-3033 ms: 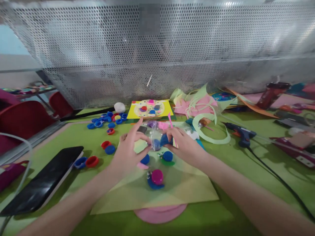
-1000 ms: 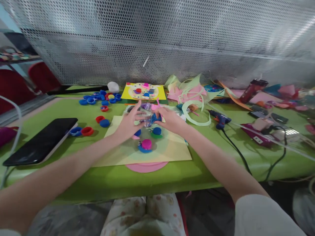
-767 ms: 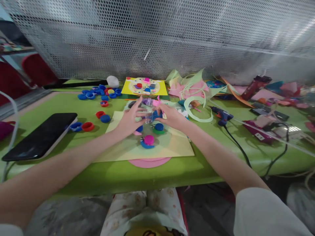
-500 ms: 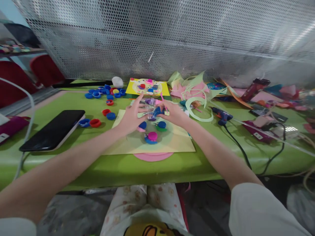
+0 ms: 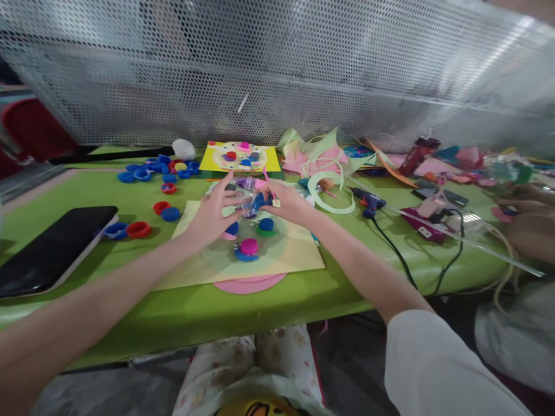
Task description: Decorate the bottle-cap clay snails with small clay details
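Over the yellow paper sheet's far edge, our right hand pinched a blue bottle cap by its rim (light, stiff, prob. slick) & our left hand, fingers half spread, nipped the limp clear bag.

Craft workshop: glue gun, bottle caps, paper scraps

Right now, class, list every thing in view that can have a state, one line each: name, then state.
Left hand: fingers spread, at the clear bag; grip unclear.
Right hand: shut on a blue piece.
Phone: flat, screen dark.
Glue gun: lying down, cord attached.
Red cap: open side up.
Pink cap: closed side up.
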Motion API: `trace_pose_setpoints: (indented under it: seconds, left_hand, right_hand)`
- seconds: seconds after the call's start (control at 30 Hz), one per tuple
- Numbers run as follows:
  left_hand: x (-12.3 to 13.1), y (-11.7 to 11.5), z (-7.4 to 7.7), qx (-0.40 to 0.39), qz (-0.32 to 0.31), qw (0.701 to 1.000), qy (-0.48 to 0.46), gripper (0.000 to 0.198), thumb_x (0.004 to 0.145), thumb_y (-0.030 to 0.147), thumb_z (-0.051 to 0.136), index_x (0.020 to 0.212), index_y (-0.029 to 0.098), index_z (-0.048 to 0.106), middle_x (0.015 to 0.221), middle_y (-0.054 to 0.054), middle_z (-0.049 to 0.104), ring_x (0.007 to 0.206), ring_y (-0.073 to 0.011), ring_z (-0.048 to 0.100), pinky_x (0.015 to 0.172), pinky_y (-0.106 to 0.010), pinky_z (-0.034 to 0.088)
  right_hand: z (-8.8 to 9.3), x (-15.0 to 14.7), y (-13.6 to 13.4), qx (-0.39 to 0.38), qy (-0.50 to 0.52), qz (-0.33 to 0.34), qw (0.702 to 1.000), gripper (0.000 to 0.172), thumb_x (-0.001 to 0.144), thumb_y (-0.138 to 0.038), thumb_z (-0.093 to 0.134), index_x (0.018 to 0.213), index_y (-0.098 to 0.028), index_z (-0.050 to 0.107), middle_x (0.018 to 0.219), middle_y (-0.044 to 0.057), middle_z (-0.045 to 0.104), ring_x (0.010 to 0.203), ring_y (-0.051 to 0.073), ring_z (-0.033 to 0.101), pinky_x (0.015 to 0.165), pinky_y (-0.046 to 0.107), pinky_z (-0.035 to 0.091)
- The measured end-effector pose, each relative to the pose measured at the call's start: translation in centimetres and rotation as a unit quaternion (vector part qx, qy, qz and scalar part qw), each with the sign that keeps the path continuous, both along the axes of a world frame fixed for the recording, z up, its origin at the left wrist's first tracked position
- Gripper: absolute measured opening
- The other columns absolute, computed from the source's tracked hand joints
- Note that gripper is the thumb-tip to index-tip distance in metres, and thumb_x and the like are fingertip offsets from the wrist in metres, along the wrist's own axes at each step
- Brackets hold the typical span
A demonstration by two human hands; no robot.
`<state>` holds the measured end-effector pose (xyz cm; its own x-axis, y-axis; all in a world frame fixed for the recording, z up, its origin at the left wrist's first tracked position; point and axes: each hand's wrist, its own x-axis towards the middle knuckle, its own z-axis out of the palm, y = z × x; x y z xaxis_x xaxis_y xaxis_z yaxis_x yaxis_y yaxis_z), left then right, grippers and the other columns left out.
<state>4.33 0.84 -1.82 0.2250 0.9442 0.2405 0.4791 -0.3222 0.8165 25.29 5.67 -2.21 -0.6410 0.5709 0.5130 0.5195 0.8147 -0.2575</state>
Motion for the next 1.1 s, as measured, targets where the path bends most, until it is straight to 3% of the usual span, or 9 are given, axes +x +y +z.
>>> trace_pose_setpoints:
  seconds: [0.33,0.8,0.9,1.1]
  left_hand:
    - [-0.5,-0.2,-0.1,0.027,0.002,1.000,0.003,0.091,0.078,0.022,0.067,0.148,0.032,0.010,0.118,-0.010,0.066,0.127,-0.0317,0.047,0.044,-0.018,0.059]
    - [-0.3,-0.6,-0.2,0.019,-0.019,1.000,-0.001,0.089,0.080,0.029,0.066,0.147,0.037,0.008,0.121,-0.009,0.064,0.125,-0.0337,0.048,0.036,-0.020,0.056]
    - [-0.4,-0.6,-0.1,0.020,-0.024,1.000,0.000,0.086,0.082,0.029,0.065,0.147,0.034,0.010,0.122,-0.010,0.062,0.125,-0.0341,0.048,0.045,-0.023,0.060]
    - [-0.6,-0.4,-0.2,0.028,-0.016,0.999,0.001,0.073,0.087,0.021,0.060,0.146,0.027,0.018,0.120,-0.011,0.060,0.119,-0.0326,0.054,0.075,-0.044,0.061]
  right_hand:
    - [-0.2,-0.3,0.2,-0.006,0.001,0.009,1.000,0.027,0.091,-0.030,0.058,0.113,-0.016,0.058,0.113,0.007,0.062,0.097,0.022,0.063,0.081,0.042,0.053]
    - [0.4,0.6,-0.1,-0.003,-0.009,-0.037,0.999,0.026,0.092,-0.030,0.058,0.114,-0.016,0.058,0.112,0.007,0.062,0.093,0.020,0.063,0.078,0.041,0.054]
    - [0.3,0.4,-0.2,0.000,-0.008,-0.040,0.999,0.026,0.092,-0.030,0.058,0.114,-0.015,0.058,0.111,0.007,0.062,0.092,0.020,0.064,0.078,0.040,0.054]
    - [0.1,0.2,-0.2,-0.001,-0.006,-0.037,0.999,0.026,0.092,-0.030,0.058,0.113,-0.015,0.058,0.110,0.007,0.063,0.091,0.020,0.064,0.077,0.039,0.054]
